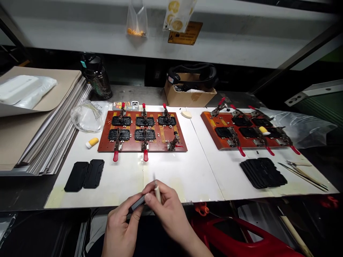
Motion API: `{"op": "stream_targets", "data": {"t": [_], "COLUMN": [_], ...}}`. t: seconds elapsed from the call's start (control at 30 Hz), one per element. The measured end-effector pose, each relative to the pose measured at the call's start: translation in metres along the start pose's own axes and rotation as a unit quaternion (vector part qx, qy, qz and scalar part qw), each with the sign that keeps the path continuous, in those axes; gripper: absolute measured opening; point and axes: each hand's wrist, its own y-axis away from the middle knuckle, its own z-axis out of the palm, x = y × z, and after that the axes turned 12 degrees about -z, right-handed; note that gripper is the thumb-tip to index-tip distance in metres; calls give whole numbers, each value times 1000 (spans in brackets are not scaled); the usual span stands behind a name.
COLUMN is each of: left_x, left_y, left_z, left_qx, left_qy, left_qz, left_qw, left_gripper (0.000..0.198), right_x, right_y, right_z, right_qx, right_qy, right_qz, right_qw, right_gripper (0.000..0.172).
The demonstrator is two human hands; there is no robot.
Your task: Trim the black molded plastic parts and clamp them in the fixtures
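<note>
Hands: left hand [120, 226] grips black piece [138, 203] — right hand [167, 210] pinches white-handled pick [157, 192] | beyond: toggle-clamp board [103, 144]

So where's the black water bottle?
In the head view, the bottle stands back left, between the stack of beige sheets and the cardboard box.

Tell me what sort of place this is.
Likely a factory assembly workstation: orange-brown fixture boards with red-handled toggle clamps, a stack of black parts, and a white-handled tool held over a white bench.
</note>
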Motion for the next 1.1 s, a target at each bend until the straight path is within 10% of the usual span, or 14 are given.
{"op": "stream_targets", "data": {"t": [0.1, 0.3, 0.63, 0.83, 1.1], "left_x": [2, -5, -36, -29, -23], "left_y": [-3, -44, -67, -126, -170], "left_z": [-9, -43, -86, -125, -116], "left_qx": [-19, -30, -68, 130, 151], "left_qy": [-36, -272, -381, -347, -427], "left_qz": [62, 229, 216, 109, 35], "left_qw": [997, 934, 896, 922, 891], "left_gripper": [39, 83, 94, 46, 26], "right_x": [7, 0, -3, -17, -21], "right_y": [-7, 3, 4, -45, -100], "right_z": [-8, -52, -157, -178, -180], "right_qx": [77, 83, 31, 39, 6], "right_qy": [-1, 343, 637, 565, 508], "right_qz": [29, -16, 1, -26, -61], "right_qw": [997, 936, 770, 824, 859], "right_gripper": [31, 38, 37, 46, 46]}}
